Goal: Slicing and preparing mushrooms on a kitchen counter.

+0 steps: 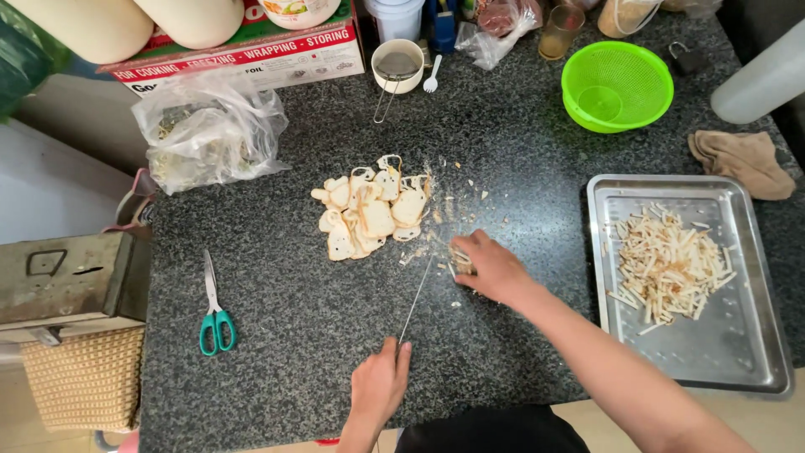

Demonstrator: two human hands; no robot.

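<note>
Head view looks down on a dark speckled counter [302, 335] where slicing is under way. Left hand [379, 386] is closed around the handle of a knife [417, 298], whose thin blade runs up and away toward the right hand [495, 267]. That hand lies fingers-down, curled over a small bunch of pale pieces [459, 260] at the blade's tip; whether it pinches them or only presses them flat cannot be told.

Judging by the piles, the work looks partly done: a good heap of cut strips [667, 267] already lies in the steel tray [746, 352] to the right, while a pile of uncut pale slices [369, 214] sits just above the hands, with crumbs scattered beside it.

Nothing stands between the hands and the slices or the tray. Scissors [215, 310] with green handles lie well to the left, a clear bag [205, 134] sits at upper left, a green colander [616, 85] and a strainer [396, 67] at the far edge, and a brown cloth [742, 159] above the tray
</note>
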